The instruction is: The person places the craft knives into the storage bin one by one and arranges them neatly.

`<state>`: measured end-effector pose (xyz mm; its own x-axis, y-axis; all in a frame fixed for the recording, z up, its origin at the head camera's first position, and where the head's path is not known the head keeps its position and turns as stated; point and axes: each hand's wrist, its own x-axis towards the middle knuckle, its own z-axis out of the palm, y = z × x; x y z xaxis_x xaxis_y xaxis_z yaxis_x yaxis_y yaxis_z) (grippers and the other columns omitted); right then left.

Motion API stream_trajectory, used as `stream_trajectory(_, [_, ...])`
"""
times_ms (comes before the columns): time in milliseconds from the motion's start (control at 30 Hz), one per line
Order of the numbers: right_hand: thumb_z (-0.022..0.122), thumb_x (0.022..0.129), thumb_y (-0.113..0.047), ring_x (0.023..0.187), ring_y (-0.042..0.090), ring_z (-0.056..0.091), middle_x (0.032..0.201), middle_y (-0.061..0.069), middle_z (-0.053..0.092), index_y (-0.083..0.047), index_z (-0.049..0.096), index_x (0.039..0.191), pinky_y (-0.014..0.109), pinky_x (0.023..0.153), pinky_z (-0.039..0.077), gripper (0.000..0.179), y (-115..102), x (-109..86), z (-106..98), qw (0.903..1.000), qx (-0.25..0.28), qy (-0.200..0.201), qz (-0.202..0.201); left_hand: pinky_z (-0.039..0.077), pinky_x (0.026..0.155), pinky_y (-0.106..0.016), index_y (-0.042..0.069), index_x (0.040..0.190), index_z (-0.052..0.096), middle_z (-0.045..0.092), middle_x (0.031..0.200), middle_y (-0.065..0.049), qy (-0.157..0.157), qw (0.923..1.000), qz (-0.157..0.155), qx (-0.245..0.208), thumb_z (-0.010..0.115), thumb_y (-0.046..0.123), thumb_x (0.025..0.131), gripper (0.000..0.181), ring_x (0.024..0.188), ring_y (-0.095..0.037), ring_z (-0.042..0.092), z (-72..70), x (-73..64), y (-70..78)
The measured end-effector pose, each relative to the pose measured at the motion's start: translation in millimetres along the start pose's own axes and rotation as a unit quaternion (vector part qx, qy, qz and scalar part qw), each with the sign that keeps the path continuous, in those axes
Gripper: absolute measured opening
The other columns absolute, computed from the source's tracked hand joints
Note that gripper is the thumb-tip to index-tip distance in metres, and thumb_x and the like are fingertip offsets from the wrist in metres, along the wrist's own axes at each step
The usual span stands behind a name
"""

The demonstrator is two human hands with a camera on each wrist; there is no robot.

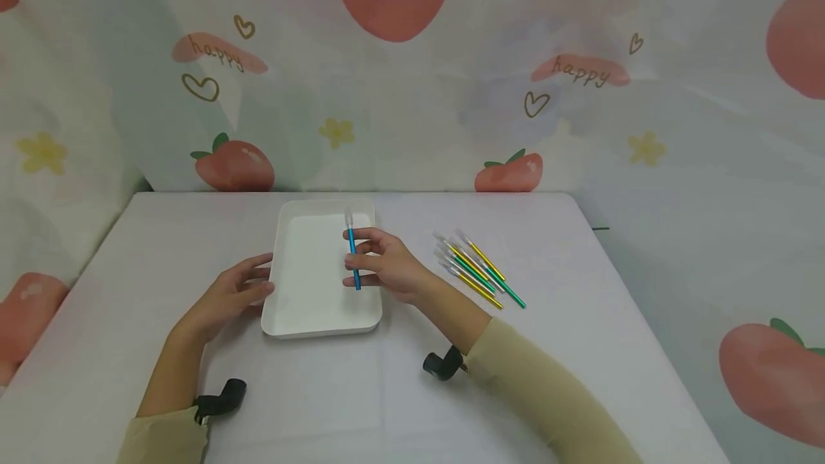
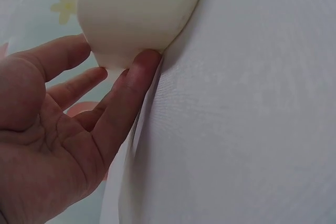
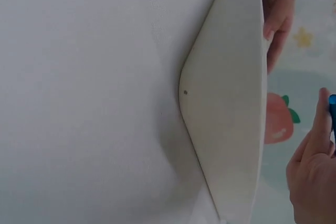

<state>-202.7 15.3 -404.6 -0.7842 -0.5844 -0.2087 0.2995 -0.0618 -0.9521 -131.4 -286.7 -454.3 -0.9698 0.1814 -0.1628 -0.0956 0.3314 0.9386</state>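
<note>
My right hand (image 1: 394, 267) holds a slim craft knife (image 1: 352, 245) between thumb and fingers, above the right part of a white tray (image 1: 309, 271). The knife has a metallic blue handle and a clear cap pointing away from me. In the right wrist view only a bit of its blue handle (image 3: 333, 106) shows at the edge. My left hand (image 1: 232, 291) is at the tray's left side, its fingertips touching the outer wall; the left wrist view shows these fingers (image 2: 128, 98) fairly straight against the tray wall (image 2: 142, 14).
Right of the tray lies a loose pile of several capped craft knives, among them a yellow one (image 1: 488, 261) and a green one (image 1: 513, 296). A white cloth (image 1: 399, 392) covers the table. Behind it hangs a patterned backdrop (image 1: 419, 106).
</note>
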Motion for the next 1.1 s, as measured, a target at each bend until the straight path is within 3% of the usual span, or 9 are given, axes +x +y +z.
stream_trajectory(167, [0.063, 0.097, -0.003, 0.092, 0.02, 0.063, 0.098, 0.005, 0.055, -0.002, 0.047, 0.141, 0.049, 0.088, 0.058, 0.048, 7, 11.6, 12, 0.9997, 0.016, 0.01, 0.015, 0.06, 0.086, -0.041, 0.008, 0.157, 0.028, 0.039, 0.149, -0.029, -0.009, 0.9997, 0.001, -0.023, 0.062, 0.02, 0.1, 0.067, 0.128, -0.047, 0.05, -0.1, 2.2, -1.9])
stream_trajectory(433, [0.067, 0.094, -0.004, 0.089, 0.023, 0.066, 0.095, 0.005, 0.062, -0.005, 0.05, 0.136, 0.043, 0.086, 0.06, 0.045, 23, 26.5, 29, 0.9987, 0.004, 0.039, 0.033, 0.06, 0.084, -0.041, 0.008, 0.156, 0.03, 0.041, 0.148, -0.029, -0.004, 0.9992, 0.001, -0.041, 0.062, 0.017, 0.1, 0.066, 0.126, -0.046, 0.053, -0.7, 3.3, -3.9])
stream_trajectory(533, [0.07, 0.091, -0.005, 0.086, 0.021, 0.067, 0.095, 0.005, 0.065, -0.011, 0.054, 0.13, 0.038, 0.08, 0.061, 0.043, 27, 32.2, 37, 0.9974, -0.007, 0.059, 0.041, 0.06, 0.084, -0.042, 0.009, 0.156, 0.031, 0.041, 0.149, -0.028, -0.002, 0.9988, -0.003, -0.049, 0.063, 0.018, 0.099, 0.066, 0.127, -0.047, 0.052, -2.3, 3.8, -4.2])
stream_trajectory(700, [0.072, 0.089, -0.003, 0.072, 0.016, 0.066, 0.089, 0.005, 0.065, -0.008, 0.058, 0.125, 0.03, 0.069, 0.062, 0.039, 34, 43.6, 50, 0.9948, -0.025, 0.08, 0.059, 0.06, 0.085, -0.042, 0.011, 0.157, 0.03, 0.04, 0.15, -0.028, -0.002, 0.9985, -0.008, -0.054, 0.063, 0.019, 0.099, 0.066, 0.129, -0.047, 0.051, -4.8, 4.9, -4.6])
stream_trajectory(900, [0.073, 0.086, 0.0, 0.061, 0.014, 0.065, 0.081, 0.007, 0.068, -0.003, 0.062, 0.119, 0.027, 0.061, 0.061, 0.035, 43, 54.2, 65, 0.9905, -0.075, 0.096, 0.065, 0.06, 0.085, -0.042, 0.009, 0.157, 0.029, 0.039, 0.15, -0.028, -0.005, 0.9977, -0.009, -0.067, 0.062, 0.017, 0.1, 0.066, 0.129, -0.047, 0.05, -5.3, 6.2, -6.3])
stream_trajectory(1100, [0.075, 0.086, -0.004, 0.065, 0.014, 0.068, 0.083, 0.004, 0.073, -0.007, 0.067, 0.112, 0.027, 0.062, 0.06, 0.028, 48, 60.1, 77, 0.9843, -0.139, 0.093, 0.058, 0.06, 0.085, -0.042, 0.009, 0.157, 0.029, 0.038, 0.152, -0.028, -0.005, 0.9974, -0.014, -0.07, 0.062, 0.017, 0.099, 0.067, 0.131, -0.049, 0.048, -5.7, 4.9, -7.2])
